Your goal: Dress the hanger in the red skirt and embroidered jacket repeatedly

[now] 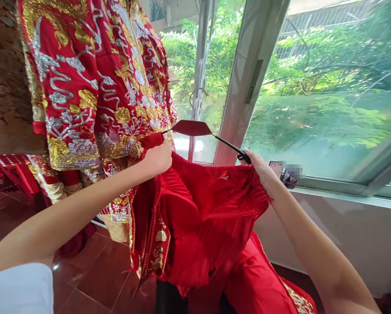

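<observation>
A red skirt (pixel 195 200) with gathered folds and gold-embroidered panels hangs in front of me, its waist edge spread between my two hands. My left hand (pixel 159 157) is closed on the skirt's waistband at the left end of a hanger (pixel 191 127); the clip there is hidden. This hanger has a dark red middle plate and thin metal arms. At its right end, my right hand (pixel 259 168) pinches the black clip (pixel 244 157), and the skirt's right corner hangs beside that wrist. A small pale tag (pixel 223 176) shows on the inside of the skirt.
A red jacket (pixel 117 78) with gold and silver embroidery stands close on the left. More red cloth (pixel 270 279) lies below the skirt. Behind are a window frame (pixel 248 78) and a sill with a phone (pixel 276 169). The floor (pixel 94 261) is dark red tile.
</observation>
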`<state>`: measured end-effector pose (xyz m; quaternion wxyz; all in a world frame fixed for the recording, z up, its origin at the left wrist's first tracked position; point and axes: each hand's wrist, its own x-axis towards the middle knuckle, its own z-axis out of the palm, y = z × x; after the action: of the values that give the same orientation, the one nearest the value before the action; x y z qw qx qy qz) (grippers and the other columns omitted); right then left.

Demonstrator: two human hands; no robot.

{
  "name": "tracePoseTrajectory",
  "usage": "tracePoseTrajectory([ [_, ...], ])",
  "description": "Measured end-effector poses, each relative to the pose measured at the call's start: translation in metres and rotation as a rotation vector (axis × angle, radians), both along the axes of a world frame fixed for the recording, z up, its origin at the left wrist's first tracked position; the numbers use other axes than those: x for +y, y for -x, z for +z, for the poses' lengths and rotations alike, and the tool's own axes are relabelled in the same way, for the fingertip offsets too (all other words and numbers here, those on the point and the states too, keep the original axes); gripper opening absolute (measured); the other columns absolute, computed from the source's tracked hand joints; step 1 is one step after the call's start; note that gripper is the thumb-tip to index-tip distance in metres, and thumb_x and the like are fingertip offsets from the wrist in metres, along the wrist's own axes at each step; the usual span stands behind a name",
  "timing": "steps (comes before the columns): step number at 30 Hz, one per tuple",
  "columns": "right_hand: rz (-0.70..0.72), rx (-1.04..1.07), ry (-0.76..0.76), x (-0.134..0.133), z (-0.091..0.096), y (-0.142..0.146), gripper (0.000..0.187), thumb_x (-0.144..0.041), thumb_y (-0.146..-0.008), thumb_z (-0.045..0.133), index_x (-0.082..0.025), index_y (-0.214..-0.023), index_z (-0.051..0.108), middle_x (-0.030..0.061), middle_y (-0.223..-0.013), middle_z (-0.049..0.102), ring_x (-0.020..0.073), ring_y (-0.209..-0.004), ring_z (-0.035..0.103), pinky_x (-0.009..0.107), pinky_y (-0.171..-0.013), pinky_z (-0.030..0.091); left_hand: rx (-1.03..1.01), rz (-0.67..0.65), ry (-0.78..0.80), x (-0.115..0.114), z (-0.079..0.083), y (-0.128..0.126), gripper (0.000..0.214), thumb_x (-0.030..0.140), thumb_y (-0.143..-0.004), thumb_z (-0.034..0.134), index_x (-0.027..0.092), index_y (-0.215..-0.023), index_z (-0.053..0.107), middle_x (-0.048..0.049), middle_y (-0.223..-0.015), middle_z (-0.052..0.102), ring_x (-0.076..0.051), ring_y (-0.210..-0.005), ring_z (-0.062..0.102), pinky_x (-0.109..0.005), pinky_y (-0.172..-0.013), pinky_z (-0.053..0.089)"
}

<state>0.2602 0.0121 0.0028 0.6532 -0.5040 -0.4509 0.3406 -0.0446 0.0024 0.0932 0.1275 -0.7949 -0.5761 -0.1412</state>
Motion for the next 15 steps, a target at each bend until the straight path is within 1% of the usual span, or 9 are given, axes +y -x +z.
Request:
tracePoseTrajectory([
  [2, -0.003, -0.025, -0.012, -0.001, 0.000, 0.000, 0.046, -0.065, -0.065, 0.065, -0.020, -0.066, 0.057, -0.0044, -0.047, 0.047, 0.0074, -0.038, 0.037, 0.021, -0.036, 0.027, -0.002, -0.109, -0.105, 0.006, 0.004, -0.016, 0.031, 0.030, -0.090, 0.046, 0.010, -0.109, 0.060, -0.0193, -0.093, 0.067, -0.033, -0.092, 0.065, -0.039, -0.076, 0.046],
  [5, -0.007, -0.035, -0.021, -0.003, 0.004, 0.000, 0.049, -0.068, -0.062, 0.065, -0.019, -0.063, 0.056, -0.0047, -0.045, 0.045, 0.0068, -0.037, 0.035, 0.021, -0.037, 0.026, 0.012, -0.387, -0.363, 0.016, 0.021, -0.050, 0.032, 0.035, -0.091, 0.048, 0.014, -0.111, 0.061, -0.0156, -0.099, 0.066, -0.030, -0.099, 0.061, -0.040, -0.085, 0.043],
  [7, -0.019, -0.016, -0.018, -0.006, 0.010, 0.000, 0.050, -0.068, -0.062, 0.066, -0.019, -0.063, 0.057, -0.0048, -0.044, 0.044, 0.0063, -0.037, 0.034, 0.021, -0.037, 0.024, 0.060, -0.559, -0.453, 0.028, 0.028, -0.073, 0.033, 0.037, -0.091, 0.050, 0.016, -0.113, 0.063, -0.0134, -0.105, 0.066, -0.028, -0.105, 0.057, -0.041, -0.092, 0.039],
  [8, -0.027, -0.006, -0.015, -0.007, 0.013, 0.000, 0.051, -0.069, -0.063, 0.065, -0.018, -0.065, 0.059, -0.0045, -0.044, 0.045, 0.0063, -0.036, 0.034, 0.021, -0.037, 0.024, 0.089, -0.609, -0.467, 0.035, 0.029, -0.083, 0.034, 0.039, -0.092, 0.049, 0.016, -0.111, 0.065, -0.0130, -0.106, 0.066, -0.028, -0.107, 0.056, -0.042, -0.094, 0.037],
  [10, -0.037, 0.019, -0.006, -0.012, 0.020, -0.001, 0.053, -0.070, -0.067, 0.061, -0.017, -0.068, 0.062, -0.0029, -0.046, 0.048, 0.0066, -0.037, 0.036, 0.021, -0.036, 0.024, 0.124, -0.639, -0.467, 0.050, 0.027, -0.098, 0.039, 0.041, -0.095, 0.043, 0.014, -0.103, 0.069, -0.0137, -0.102, 0.067, -0.029, -0.107, 0.054, -0.044, -0.093, 0.036],
  [12, -0.007, 0.061, -0.016, -0.019, 0.024, -0.004, 0.058, -0.074, -0.070, 0.056, -0.017, -0.074, 0.066, -0.0022, -0.049, 0.050, 0.0066, -0.037, 0.037, 0.020, -0.036, 0.024, 0.111, -0.628, -0.468, 0.061, 0.023, -0.106, 0.045, 0.041, -0.097, 0.037, 0.012, -0.094, 0.071, -0.0151, -0.097, 0.068, -0.030, -0.106, 0.054, -0.045, -0.089, 0.036],
  [14, 0.082, 0.099, -0.046, -0.028, 0.024, -0.011, 0.063, -0.076, -0.066, 0.059, -0.017, -0.085, 0.068, -0.0038, -0.052, 0.050, 0.0056, -0.038, 0.037, 0.018, -0.036, 0.025, 0.057, -0.625, -0.468, 0.065, 0.020, -0.111, 0.047, 0.041, -0.098, 0.035, 0.013, -0.089, 0.072, -0.0148, -0.094, 0.068, -0.031, -0.106, 0.053, -0.045, -0.087, 0.036],
  [15, 0.139, 0.092, -0.060, -0.033, 0.022, -0.015, 0.064, -0.074, -0.061, 0.066, -0.018, -0.091, 0.069, -0.0047, -0.054, 0.051, 0.0050, -0.040, 0.038, 0.017, -0.037, 0.026, 0.025, -0.626, -0.464, 0.065, 0.019, -0.113, 0.047, 0.041, -0.098, 0.035, 0.013, -0.088, 0.072, -0.0143, -0.092, 0.068, -0.031, -0.106, 0.053, -0.045, -0.087, 0.035],
])
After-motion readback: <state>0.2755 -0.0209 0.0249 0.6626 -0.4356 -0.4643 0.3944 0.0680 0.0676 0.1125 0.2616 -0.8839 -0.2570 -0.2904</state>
